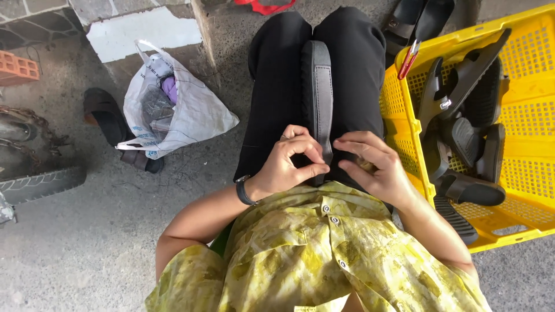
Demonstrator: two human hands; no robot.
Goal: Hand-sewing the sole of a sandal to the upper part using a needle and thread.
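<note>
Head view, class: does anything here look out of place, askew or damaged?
Mildly, yes. One black sandal lies alone on the concrete, partly under the white plastic bag, while the other sandals are piled in the yellow crate. The black sole on the person's lap, between left hand and right hand, shows no damage.

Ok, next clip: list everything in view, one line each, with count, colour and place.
sandal sole: one, black, on edge between the knees
crate: one, yellow, at the right
sandals in crate: several, black
plastic bag: one, white, floor at the left
sandal: one, black, beside the bag
brick: one, orange, far left
tyre: one, black, left edge
left hand: pinching the sole's near end
right hand: touching the sole's near end
</note>
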